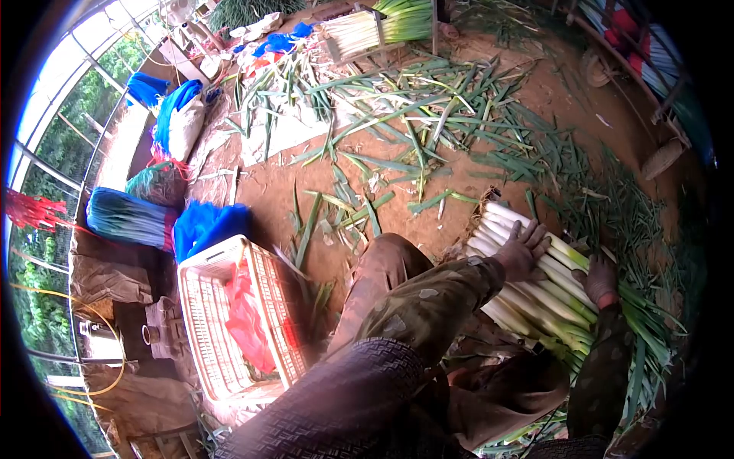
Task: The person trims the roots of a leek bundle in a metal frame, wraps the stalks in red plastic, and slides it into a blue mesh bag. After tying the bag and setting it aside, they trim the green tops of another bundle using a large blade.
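A row of thick white-stemmed green onions (527, 302) lies side by side on the ground before me at the right, roots toward the upper left and leaves toward the lower right. My left hand (523, 249) rests on the white stems near the root end, its fingers spread. Farther along, where white turns to green, my right hand (599, 281) is curled over the stalks at the far edge of the row. The undersides of its fingers are hidden. Both forearms wear patterned sleeves.
A white plastic crate (200, 325) with red netting (248, 321) stands at the left. Beside it are blue netting (205, 228) and a tied bundle of onions (126, 218). Loose leaves (428, 115) litter the dirt floor. Farther back, more onions (409, 21) sit in a rack.
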A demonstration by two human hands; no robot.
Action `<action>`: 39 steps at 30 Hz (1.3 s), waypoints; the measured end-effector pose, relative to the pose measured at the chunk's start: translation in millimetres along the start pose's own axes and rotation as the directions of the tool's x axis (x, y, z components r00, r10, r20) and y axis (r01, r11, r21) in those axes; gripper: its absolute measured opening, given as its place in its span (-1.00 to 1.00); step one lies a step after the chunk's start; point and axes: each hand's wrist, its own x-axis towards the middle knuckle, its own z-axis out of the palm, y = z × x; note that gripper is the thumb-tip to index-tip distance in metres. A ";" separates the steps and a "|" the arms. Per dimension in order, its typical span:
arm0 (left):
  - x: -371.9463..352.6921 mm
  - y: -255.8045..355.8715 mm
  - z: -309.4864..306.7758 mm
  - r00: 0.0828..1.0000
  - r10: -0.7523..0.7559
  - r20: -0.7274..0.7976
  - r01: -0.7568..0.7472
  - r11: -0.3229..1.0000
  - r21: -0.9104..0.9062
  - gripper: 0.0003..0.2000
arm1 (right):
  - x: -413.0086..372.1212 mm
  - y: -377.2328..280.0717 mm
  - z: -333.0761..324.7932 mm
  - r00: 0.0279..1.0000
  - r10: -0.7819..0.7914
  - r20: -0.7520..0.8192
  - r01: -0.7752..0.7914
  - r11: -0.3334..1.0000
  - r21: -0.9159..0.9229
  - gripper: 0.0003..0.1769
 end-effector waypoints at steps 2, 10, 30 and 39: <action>0.6 -1.1 0.7 1.000 0.005 0.002 -0.005 1.000 -0.003 -0.03 | -0.3 -1.8 -4.3 0.999 0.025 0.042 -0.025 1.000 -0.008 -0.05; 0.1 -0.1 1.8 1.000 -0.012 0.010 0.012 0.999 0.035 -0.03 | 4.3 1.4 -3.7 0.997 0.005 0.077 -0.013 0.995 0.095 -0.05; 0.1 1.0 -0.1 1.000 -0.003 0.012 0.002 0.999 0.049 -0.04 | -94.1 248.1 28.0 0.826 0.234 0.513 -0.293 0.955 0.035 -0.47; 0.4 4.8 -7.6 1.000 -0.001 0.014 0.000 0.999 0.041 -0.10 | -145.8 178.7 36.5 0.988 0.084 -0.130 -0.084 0.996 0.010 -0.19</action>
